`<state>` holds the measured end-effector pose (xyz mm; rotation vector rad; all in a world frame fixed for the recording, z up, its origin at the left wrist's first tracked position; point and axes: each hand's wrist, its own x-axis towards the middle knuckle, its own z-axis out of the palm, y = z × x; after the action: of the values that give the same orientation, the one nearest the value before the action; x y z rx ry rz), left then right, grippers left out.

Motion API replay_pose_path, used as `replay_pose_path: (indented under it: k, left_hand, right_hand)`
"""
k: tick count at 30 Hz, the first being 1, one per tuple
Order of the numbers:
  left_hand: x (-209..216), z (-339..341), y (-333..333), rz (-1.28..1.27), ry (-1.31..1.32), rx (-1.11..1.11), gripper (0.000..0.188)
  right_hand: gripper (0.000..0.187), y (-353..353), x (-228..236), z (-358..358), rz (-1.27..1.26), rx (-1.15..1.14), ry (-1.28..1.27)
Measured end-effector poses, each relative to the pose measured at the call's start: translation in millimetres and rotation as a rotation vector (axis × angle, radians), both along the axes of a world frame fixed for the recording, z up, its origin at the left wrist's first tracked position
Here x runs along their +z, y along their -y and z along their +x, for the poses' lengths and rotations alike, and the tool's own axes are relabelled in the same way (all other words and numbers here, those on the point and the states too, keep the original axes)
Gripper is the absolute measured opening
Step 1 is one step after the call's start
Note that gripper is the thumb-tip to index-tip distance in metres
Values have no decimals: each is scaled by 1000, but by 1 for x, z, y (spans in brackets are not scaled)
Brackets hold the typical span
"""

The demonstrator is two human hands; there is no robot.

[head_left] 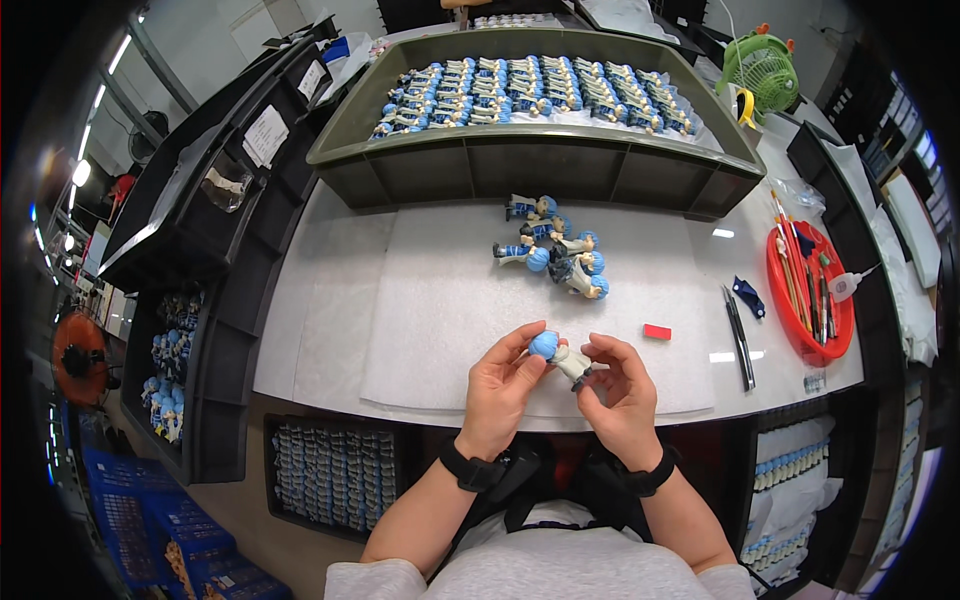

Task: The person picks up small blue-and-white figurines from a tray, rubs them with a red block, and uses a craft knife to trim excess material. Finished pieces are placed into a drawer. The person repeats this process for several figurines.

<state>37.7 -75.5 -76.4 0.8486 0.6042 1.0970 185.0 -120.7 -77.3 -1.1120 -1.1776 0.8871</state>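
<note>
Between my two hands, above the near edge of the white foam sheet (420, 330), is a small figurine (568, 361) with blue hair and a pale cream back. My left hand (503, 388) pinches its blue head between thumb and fingers. At the other end, my right hand (622, 392) closes thumb and fingers around its dark feet. The figurine lies tilted, head to the left and feet to the lower right. Farther back on the sheet rests a loose cluster of several similar figurines (537, 260). A small red block (657, 332) lies to the right of my right hand.
A large grey-green bin (480, 165) with rows of figurines spans the table's back. At right are a red basket (848, 335) of brushes, black tweezers (738, 338) and a green fan (762, 72). Black crates (222, 400) stand left; more figurine trays (335, 475) sit below.
</note>
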Motion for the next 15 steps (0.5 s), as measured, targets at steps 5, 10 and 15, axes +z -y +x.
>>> replay_pose_path:
  k: [5, 10, 15]
  left_hand:
    - [-4, -1, -1, 9, 45, -1, 33]
    - [2, 2, -1, -21, 31, -11, 33]
    - [7, 2, -3, -100, -31, -37, 33]
  right_hand:
    - [53, 1, 5, -1, 6, 55, -35]
    - [55, 2, 3, 0, -21, 50, -63]
    - [60, 4, 3, 2, -5, 117, -158]
